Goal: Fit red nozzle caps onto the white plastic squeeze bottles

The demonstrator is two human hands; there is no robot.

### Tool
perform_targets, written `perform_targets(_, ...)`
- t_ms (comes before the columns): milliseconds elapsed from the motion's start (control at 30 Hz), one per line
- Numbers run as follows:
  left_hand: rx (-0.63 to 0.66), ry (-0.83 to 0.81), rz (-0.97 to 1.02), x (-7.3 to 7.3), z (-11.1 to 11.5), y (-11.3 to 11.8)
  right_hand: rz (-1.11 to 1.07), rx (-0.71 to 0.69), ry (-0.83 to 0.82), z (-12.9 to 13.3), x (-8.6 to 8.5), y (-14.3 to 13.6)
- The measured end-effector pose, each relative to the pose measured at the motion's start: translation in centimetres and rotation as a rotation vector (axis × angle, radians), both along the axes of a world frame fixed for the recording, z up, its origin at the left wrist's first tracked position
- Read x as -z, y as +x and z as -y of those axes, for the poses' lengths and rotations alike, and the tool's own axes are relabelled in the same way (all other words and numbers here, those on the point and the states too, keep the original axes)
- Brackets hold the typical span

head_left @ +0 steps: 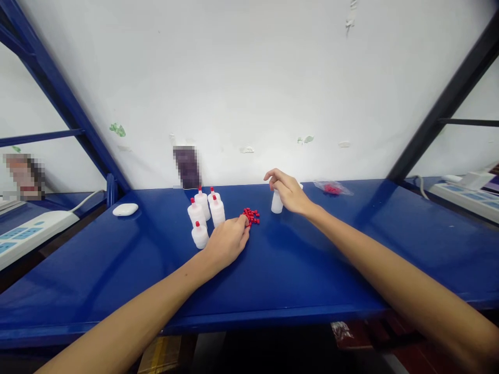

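Note:
My left hand [229, 240] rests low over the table, its fingers closed at the near edge of a small heap of red caps [253, 214]. A red cap shows at its fingertips, partly hidden. Beside that hand stand several white squeeze bottles [200, 236] with red caps on their nozzles. Farther right, my right hand [289, 192] hovers bent at a white bottle [276, 204], its fingers apart. The hand covers this bottle's top. Behind the same hand a bit of another white thing [301, 186] peeks out.
Near the wall lies a clear bag [333, 188] of red pieces. A white oval case [125, 209] is on the blue table [296, 280] at left. Power strips [35, 231] flank both sides by the blue frame posts [66, 88]. A blurred dark rectangle [187, 166] leans at the wall.

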State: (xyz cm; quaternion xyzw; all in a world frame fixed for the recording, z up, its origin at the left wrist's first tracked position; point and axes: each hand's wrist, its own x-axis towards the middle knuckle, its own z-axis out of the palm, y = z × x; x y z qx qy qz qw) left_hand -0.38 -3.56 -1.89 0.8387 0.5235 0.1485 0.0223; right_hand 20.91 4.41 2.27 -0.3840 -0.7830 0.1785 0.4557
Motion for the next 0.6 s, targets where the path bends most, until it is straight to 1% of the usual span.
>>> perform_targets(133,0.003,-0.004,0.033,-0.1,0.1,0.0,0.055,-0.013,0.076,0.1,0.4,0.2)
perform_targets(400,0.039,0.006,0.063,0.2,0.0,-0.3,-0.015,-0.007,0.073,-0.3,0.7,0.4)
perform_targets(600,0.049,0.005,0.062,0.1,-0.1,-0.3,-0.054,-0.006,0.168,-0.7,1.2,0.5)
